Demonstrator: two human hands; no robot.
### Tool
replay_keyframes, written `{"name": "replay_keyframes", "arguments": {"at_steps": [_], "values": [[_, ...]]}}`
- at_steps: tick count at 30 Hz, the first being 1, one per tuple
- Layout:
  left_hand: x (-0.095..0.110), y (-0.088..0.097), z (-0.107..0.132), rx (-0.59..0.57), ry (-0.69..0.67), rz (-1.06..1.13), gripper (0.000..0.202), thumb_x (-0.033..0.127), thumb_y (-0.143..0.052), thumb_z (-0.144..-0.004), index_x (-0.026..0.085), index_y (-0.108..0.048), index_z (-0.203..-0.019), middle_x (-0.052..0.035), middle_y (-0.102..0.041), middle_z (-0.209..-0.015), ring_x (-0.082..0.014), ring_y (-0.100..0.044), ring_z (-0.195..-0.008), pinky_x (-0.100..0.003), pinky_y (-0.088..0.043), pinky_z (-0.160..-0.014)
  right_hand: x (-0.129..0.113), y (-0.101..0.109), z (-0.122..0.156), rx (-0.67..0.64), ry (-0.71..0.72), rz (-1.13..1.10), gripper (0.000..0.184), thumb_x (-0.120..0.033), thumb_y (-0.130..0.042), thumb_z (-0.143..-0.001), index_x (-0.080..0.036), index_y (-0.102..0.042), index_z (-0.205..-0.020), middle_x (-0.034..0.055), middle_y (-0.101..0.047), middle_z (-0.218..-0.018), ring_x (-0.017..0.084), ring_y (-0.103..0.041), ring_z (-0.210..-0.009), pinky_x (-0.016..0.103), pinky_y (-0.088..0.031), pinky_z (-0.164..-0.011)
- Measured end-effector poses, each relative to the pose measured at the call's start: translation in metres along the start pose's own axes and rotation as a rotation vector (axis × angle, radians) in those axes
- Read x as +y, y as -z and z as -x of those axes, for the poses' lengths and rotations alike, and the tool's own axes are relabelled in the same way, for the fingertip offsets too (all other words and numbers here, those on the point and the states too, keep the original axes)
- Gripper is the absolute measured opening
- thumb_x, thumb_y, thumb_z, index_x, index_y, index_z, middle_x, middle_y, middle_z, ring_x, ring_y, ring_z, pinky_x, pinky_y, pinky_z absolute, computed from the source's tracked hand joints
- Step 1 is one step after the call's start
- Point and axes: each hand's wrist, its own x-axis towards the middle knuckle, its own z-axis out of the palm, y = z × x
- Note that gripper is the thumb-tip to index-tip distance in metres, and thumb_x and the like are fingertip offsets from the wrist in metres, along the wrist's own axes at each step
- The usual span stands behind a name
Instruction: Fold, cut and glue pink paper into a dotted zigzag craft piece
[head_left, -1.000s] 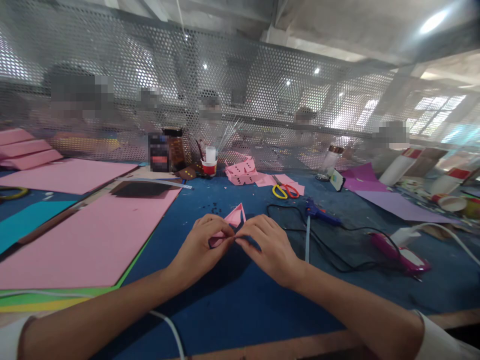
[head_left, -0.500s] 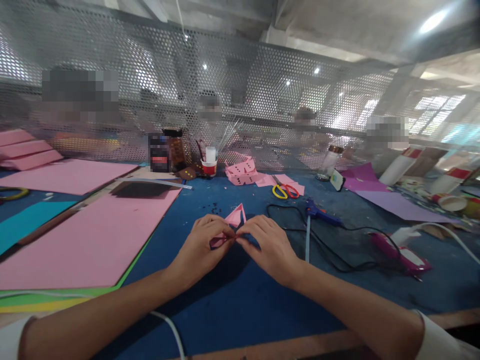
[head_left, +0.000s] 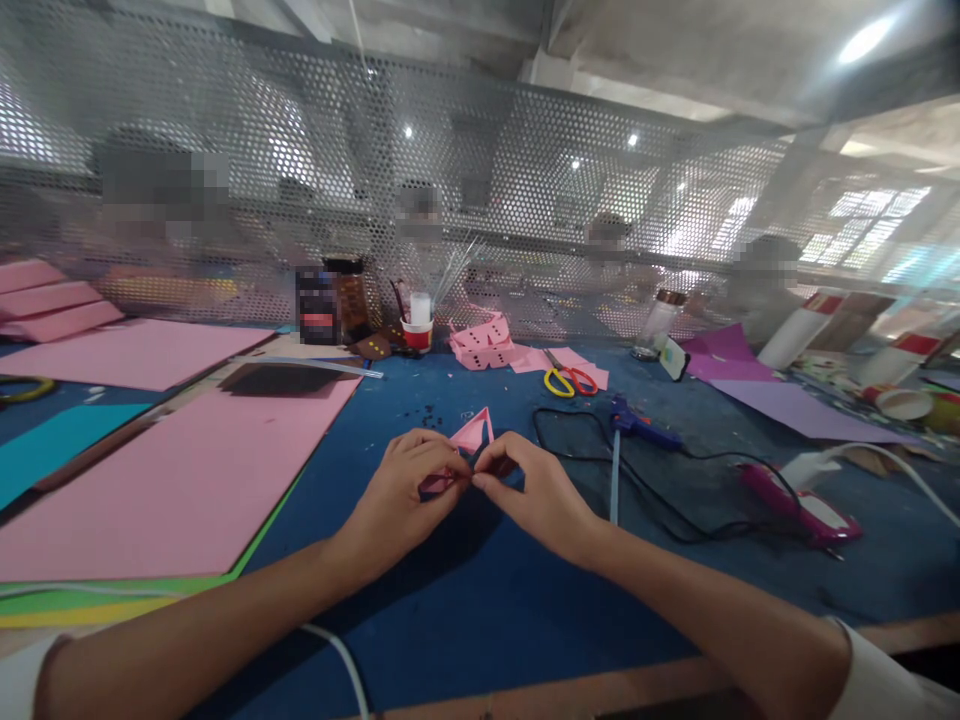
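A perforated metal screen (head_left: 525, 180) runs along the far edge of a blue worktop (head_left: 465, 600), with blurred people seated behind it. Near the middle of the worktop, the left hand (head_left: 397, 500) and the right hand (head_left: 536, 490) meet fingertip to fingertip. Both pinch the near end of a small folded pink paper piece (head_left: 472, 437), whose pointed tip sticks up just beyond the fingers. The piece sits low over the worktop; whether it touches the surface cannot be told.

To the left lies a large pink sheet (head_left: 172, 480) over green and yellow sheets. To the right of the hands lie a blue glue gun (head_left: 637, 425), a looping black cord (head_left: 675, 500) and, further right, a pink tool (head_left: 802, 505). Scissors (head_left: 570, 380) with one yellow and one red handle rest on pink scraps beyond the hands, near a pile of pink dotted pieces (head_left: 484, 345). By the screen stand a dark jar (head_left: 319, 305) and a small red cup (head_left: 418, 335). The jar's label is blurred out, and no writing can be read anywhere. A purple sheet (head_left: 802, 410) lies at the far right.
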Motion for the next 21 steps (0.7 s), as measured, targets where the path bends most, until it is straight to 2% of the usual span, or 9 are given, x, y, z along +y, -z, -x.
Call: {"name": "replay_keyframes", "arguments": {"at_steps": [10,15,18,21], "values": [[0.0011,0.0010,-0.0017,-0.004,-0.041,0.000,0.007,0.019,-0.064,-0.089,0.025,-0.067,-0.085,0.0008,-0.072,-0.088,-0.0213,-0.059,-0.100,-0.038,-0.039,-0.091,0.0016,-0.0009,-0.0045,-0.062,-0.206,-0.248,0.007,-0.018,-0.064,-0.087,-0.018,-0.064,-0.094,-0.0005,-0.066,-0.087,0.013,-0.062,-0.080,0.026,-0.049,-0.073],[0.0013,0.0007,-0.0005,-0.012,-0.072,-0.005,0.009,0.017,-0.064,-0.089,0.025,-0.068,-0.085,0.0014,-0.071,-0.088,-0.0208,-0.059,-0.101,-0.037,-0.038,-0.092,0.0042,-0.0031,-0.0063,-0.132,-0.340,-0.435,0.007,-0.018,-0.064,-0.085,-0.017,-0.061,-0.091,-0.0027,-0.061,-0.074,0.012,-0.060,-0.068,0.024,-0.049,-0.063],[0.0016,0.0006,-0.0010,-0.010,-0.080,-0.006,0.009,0.017,-0.064,-0.088,0.024,-0.068,-0.085,0.0011,-0.071,-0.088,-0.0206,-0.059,-0.100,-0.037,-0.039,-0.092,0.0043,-0.0040,-0.0067,-0.155,-0.398,-0.463,0.006,-0.018,-0.062,-0.085,-0.017,-0.059,-0.090,-0.0033,-0.060,-0.071,0.011,-0.060,-0.063,0.023,-0.048,-0.057],[0.0012,0.0001,-0.0018,0.000,-0.072,-0.012,0.008,0.018,-0.064,-0.089,0.024,-0.068,-0.084,0.0013,-0.071,-0.086,-0.0204,-0.059,-0.097,-0.037,-0.039,-0.091,0.0054,-0.0052,-0.0049,-0.150,-0.391,-0.430,0.006,-0.021,-0.062,-0.088,-0.018,-0.058,-0.092,-0.0033,-0.060,-0.073,0.011,-0.060,-0.062,0.023,-0.047,-0.056]]}}
